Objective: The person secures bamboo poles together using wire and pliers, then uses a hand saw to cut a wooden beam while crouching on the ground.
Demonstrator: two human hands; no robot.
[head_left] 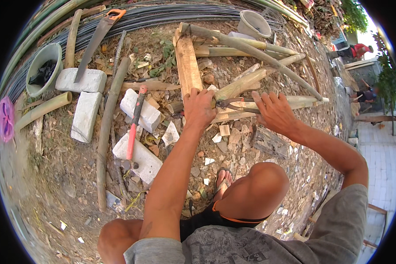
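Note:
My left hand [199, 108] is closed round the lower end of a flat wooden board [188, 64], its fingers curled over the wood. In my right hand [276, 112] are the handles of dark metal pincers [235, 101]. Their jaws point left and lie at the end of a bamboo pole [244, 82], right beside my left hand. Whether the jaws bite on anything is too small to tell. Board and bamboo belong to a frame of crossed poles, with a long outer pole [255, 52] slanting down to the right.
A hammer with a red handle [133, 127] leans on a white block [138, 158]. Farther left are more blocks [87, 116], a handsaw [97, 40] and a bucket [44, 70]. Another bucket [254, 24] stands beyond the frame. A person in red [360, 50] is at far right.

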